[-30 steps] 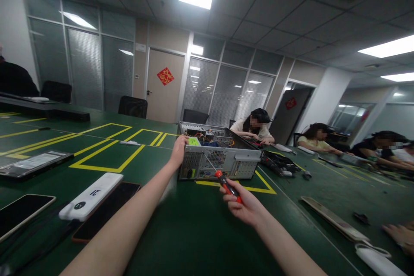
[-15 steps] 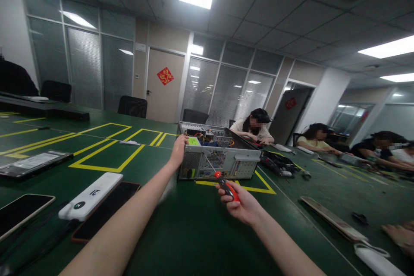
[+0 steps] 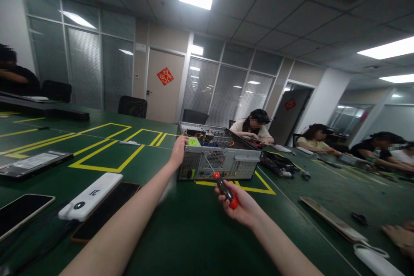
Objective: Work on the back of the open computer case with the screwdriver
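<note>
The case (image 3: 231, 159) lies on the green tabletop (image 3: 181, 228), in front of the person, with its back panel turned to them. Its top is open, and some wires (image 3: 230, 142) and parts are seen inside. The left hand (image 3: 177, 154) is at the upper left corner of the case, with the fingertips beside a bright yellow-green label (image 3: 193, 141). It touches the corner, but how far its grip is closed I cannot tell. The right hand (image 3: 238, 203) has its grip closed round the red and black handle of a screwdriver (image 3: 224, 186). The thin shaft points upward and to the left, and its tip is at the back panel, just beside the round grille (image 3: 218, 159). Whether the tip sits in a screw is too small to see.

Under the case, yellow tape (image 3: 265, 190) shows on the tabletop. To the left, a white power bank (image 3: 97, 192) lies partly on a dark phone (image 3: 110, 211); a second phone (image 3: 24, 213) and a hard drive (image 3: 35, 164) are near them. Behind the case, a person (image 3: 247, 126) bends over the tabletop.
</note>
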`<act>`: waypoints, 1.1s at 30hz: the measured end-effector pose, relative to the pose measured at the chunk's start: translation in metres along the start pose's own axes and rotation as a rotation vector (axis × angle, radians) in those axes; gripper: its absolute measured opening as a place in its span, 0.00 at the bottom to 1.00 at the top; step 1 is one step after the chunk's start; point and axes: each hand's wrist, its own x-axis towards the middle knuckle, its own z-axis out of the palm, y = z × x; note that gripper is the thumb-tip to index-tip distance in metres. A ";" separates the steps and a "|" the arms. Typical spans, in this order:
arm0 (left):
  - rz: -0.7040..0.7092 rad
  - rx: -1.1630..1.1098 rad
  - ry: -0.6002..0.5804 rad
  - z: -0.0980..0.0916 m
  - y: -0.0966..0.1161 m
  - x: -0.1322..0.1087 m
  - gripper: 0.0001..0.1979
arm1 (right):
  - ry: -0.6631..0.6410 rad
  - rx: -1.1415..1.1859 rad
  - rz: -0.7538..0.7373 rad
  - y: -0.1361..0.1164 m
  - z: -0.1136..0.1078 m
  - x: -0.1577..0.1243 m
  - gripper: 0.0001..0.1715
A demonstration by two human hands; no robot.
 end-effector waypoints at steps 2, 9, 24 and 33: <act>0.001 0.000 -0.002 0.000 0.001 0.000 0.18 | -0.030 -0.042 0.022 0.002 -0.001 0.001 0.15; 0.020 -0.001 0.004 0.000 0.000 0.001 0.19 | -0.097 0.075 0.025 0.001 -0.005 0.007 0.16; 0.002 0.007 0.012 0.000 0.000 0.000 0.18 | 0.010 0.081 -0.006 0.003 0.008 0.002 0.12; 0.006 0.015 0.019 0.001 -0.005 0.001 0.19 | -0.085 0.175 0.041 0.000 0.002 0.006 0.15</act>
